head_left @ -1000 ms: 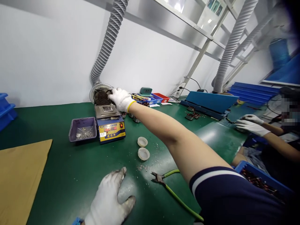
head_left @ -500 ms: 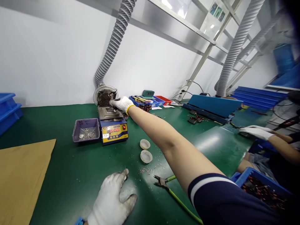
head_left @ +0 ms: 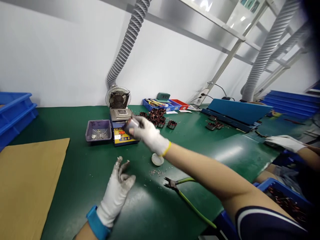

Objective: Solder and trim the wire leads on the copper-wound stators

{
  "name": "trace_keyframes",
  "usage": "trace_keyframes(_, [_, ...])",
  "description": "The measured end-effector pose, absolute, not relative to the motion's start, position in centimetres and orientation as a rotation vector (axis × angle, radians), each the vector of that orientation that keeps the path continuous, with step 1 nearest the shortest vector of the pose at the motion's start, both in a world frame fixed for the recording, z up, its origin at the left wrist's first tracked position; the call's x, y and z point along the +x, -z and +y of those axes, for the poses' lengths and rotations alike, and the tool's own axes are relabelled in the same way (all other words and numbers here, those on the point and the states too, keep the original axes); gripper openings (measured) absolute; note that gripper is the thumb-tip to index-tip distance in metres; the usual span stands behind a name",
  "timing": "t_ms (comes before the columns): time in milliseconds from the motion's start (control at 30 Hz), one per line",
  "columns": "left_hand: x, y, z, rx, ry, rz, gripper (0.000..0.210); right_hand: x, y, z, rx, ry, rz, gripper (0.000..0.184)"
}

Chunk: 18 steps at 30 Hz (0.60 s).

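Note:
My right hand point(head_left: 150, 135), in a white glove with a yellow cuff, is closed around a stator point(head_left: 130, 125), a short silvery cylinder blurred by motion. It is in front of the blue and yellow solder pot point(head_left: 125, 136), whose red display is lit. Several similar stators point(head_left: 172, 124) with copper windings stand behind the hand. My left hand point(head_left: 117, 190), also gloved, hovers above the green table with fingers bent and apart, holding nothing. Green-handled cutters point(head_left: 172, 183) lie to its right, beside a small pale dish point(head_left: 157, 159) and scattered bits point(head_left: 156, 172).
A purple bin point(head_left: 98, 130) with scraps adjoins the solder pot. Behind it, a fan point(head_left: 119, 99) meets a grey duct point(head_left: 127, 43). Cardboard point(head_left: 35, 180) and blue trays point(head_left: 17, 115) are at left. A co-worker's gloved hand point(head_left: 285, 142) is at far right.
My right hand has come back from the solder pot's top, toward me, and the stator in it now shows. My left hand has lifted and turned its fingers upward. The view has shifted slightly.

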State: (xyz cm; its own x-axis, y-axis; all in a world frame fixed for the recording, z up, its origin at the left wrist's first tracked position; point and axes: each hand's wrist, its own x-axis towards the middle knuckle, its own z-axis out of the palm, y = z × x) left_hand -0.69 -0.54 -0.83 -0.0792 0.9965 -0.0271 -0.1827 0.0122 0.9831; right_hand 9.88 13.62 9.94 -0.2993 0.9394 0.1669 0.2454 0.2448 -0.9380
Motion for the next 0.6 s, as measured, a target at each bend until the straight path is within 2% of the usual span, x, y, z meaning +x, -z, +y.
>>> trace_keyframes(100, [0.1,-0.3,-1.5,0.924,-1.385,0.997,0.106,11.5,-5.5,6.7,-1.001,-1.199,-1.713,0.081])
trace_keyframes(200, [0.6,-0.8,-2.4,0.885,-1.438,0.972,0.08,12.5,-3.0,2.2,-1.134,-1.015,-1.905,0.083])
trace_keyframes(300, [0.7,-0.5,-2.6,0.888,-1.416,1.051,0.066,13.5,-2.9,0.7,-1.204,-0.773,-2.147,0.078])
trace_keyframes(400, [0.7,-0.1,-2.2,0.927,-1.372,1.087,0.072,15.3,-4.2,0.6,-1.078,-0.552,-2.402,0.077])
trace_keyframes(467, [0.6,0.0,-2.0,0.95,-1.342,1.103,0.077,16.5,-5.3,0.4,-1.044,-0.408,-2.566,0.068])
trace_keyframes(600, [0.3,0.1,-2.6,1.097,-1.159,1.238,0.081,18.0,-6.9,-0.6,-1.277,-0.293,-2.847,0.041])
